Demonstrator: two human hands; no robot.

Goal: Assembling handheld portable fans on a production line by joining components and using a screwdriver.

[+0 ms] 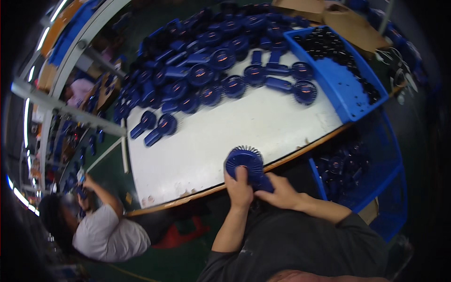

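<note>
A dark blue handheld fan (245, 160) with a round slatted head is held over the front edge of the white table (244, 123). My left hand (239, 187) grips the fan at its head, thumb lying across the round face. Around the fan's handle my right hand (283, 191) is closed, at the lower right of the head. Farther back on the table lie many similar blue fans (202, 75), piled up toward the far left. Two fans (162, 129) rest apart from the heap at the table's left side.
A blue bin (345, 87) holding small black parts stands at the table's right end. Below it is a blue crate (338, 164) with more dark parts. A person in a grey shirt (110, 235) sits at the left. Cardboard (354, 28) and white cables (399, 70) are at the far right.
</note>
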